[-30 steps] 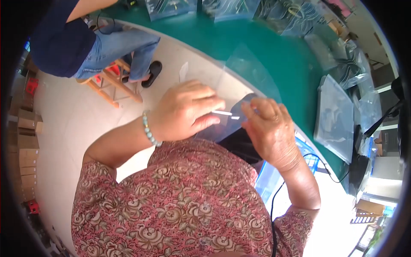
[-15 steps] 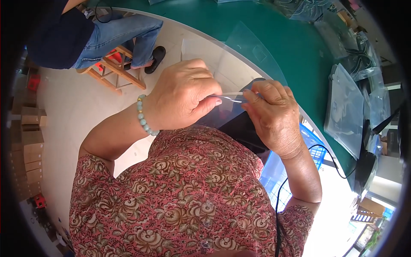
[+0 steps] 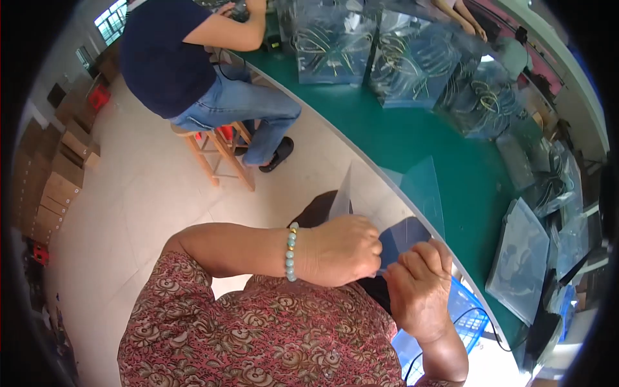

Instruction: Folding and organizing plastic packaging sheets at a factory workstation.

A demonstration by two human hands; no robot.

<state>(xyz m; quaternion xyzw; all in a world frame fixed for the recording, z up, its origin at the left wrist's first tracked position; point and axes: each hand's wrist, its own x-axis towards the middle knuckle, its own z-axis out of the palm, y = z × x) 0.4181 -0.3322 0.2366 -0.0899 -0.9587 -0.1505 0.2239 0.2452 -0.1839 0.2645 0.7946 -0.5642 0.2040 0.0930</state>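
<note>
A clear plastic bag [image 3: 422,193] is held in front of my body at the table's edge, its far corners standing up beyond my hands. My left hand [image 3: 342,251], with a bead bracelet [image 3: 291,253] at the wrist, is closed on the bag's near edge, its fingertips mostly hidden behind the knuckles. Close beside it, my right hand [image 3: 419,287] pinches the same edge, thumb and fingers pressed together. The stretch of edge between the two hands is short and hard to make out.
On the green table [image 3: 361,122] lie several clear bags with coiled cables [image 3: 335,51]. A stack of flat clear bags [image 3: 519,261] is at right. Below the edge sits a blue basket [image 3: 474,316]. A person [image 3: 167,58] sits on a wooden stool [image 3: 222,155]; cardboard boxes [image 3: 61,180] stand far left.
The view has tilted up, showing more of the table and the seated person. My hands have come closer together, and the bag's edge between them shows less. Both keep their hold.
</note>
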